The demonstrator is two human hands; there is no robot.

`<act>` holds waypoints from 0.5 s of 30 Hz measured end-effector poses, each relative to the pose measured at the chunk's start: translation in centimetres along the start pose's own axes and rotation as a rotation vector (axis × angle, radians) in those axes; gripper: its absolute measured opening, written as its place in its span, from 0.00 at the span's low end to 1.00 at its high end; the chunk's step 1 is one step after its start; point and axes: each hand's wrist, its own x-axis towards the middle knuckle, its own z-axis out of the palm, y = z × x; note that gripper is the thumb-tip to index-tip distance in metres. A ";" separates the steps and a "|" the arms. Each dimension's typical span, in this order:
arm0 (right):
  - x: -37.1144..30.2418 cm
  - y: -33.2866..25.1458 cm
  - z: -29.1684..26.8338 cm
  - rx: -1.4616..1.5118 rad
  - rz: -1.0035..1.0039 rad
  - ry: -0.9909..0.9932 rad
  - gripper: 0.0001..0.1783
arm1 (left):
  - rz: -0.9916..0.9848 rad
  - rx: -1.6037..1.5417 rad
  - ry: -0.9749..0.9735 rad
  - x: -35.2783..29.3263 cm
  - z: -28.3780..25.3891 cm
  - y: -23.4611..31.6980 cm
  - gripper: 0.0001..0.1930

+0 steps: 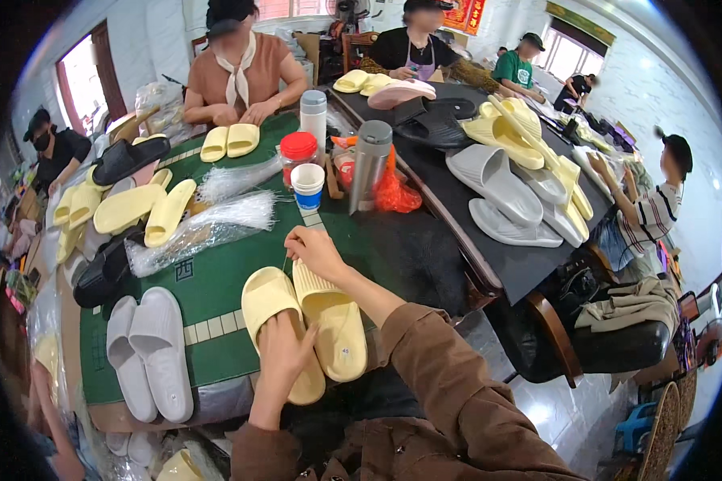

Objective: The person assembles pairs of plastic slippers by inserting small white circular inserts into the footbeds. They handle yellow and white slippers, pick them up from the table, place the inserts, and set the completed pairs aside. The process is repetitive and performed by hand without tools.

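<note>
In front of me a pair of pale yellow slippers lies side by side on the green table mat, toes pointing away. My left hand point(285, 353) holds the left yellow slipper point(269, 293), its fingers tucked into the foot opening and partly hidden; the thumb reaches toward the right yellow slipper point(341, 341). Over the toes, my right hand point(317, 252) is closed in a pinch on what looks like a thin strand, hard to make out. Bundles of clear plastic strands point(208, 232) lie beyond, on the mat. A grey slipper pair point(159, 345) rests to the left.
A steel flask point(371, 164), a paper cup point(308, 188) and a red-lidded jar point(298, 152) stand beyond my hands. Yellow and black slippers pile up at left; more slippers point(497, 184) cover the black table at right. Several people work around. A chair point(610, 337) stands at right.
</note>
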 end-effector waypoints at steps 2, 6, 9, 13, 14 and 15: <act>-0.2 0.4 -0.3 0.083 0.018 0.026 0.10 | 0.123 0.011 0.110 -1.3 -1.3 0.3 0.17; -0.4 -0.7 -0.2 0.175 -0.034 -0.023 0.09 | 0.016 -0.184 0.096 -0.1 -3.9 -0.3 0.12; -0.8 -2.2 0.5 0.198 -0.082 -0.070 0.08 | -0.051 -0.251 0.163 4.0 -4.8 -1.5 0.11; -1.0 -1.5 -0.2 0.204 -0.108 -0.001 0.07 | -0.044 -0.359 0.133 10.1 -1.7 -3.1 0.09; -0.9 -1.4 0.0 0.187 -0.124 0.043 0.07 | 0.026 -0.483 0.144 11.0 -0.7 -3.2 0.08; -0.9 -1.2 -0.1 0.148 -0.146 0.057 0.06 | -0.002 -0.529 0.084 11.5 0.0 -3.6 0.08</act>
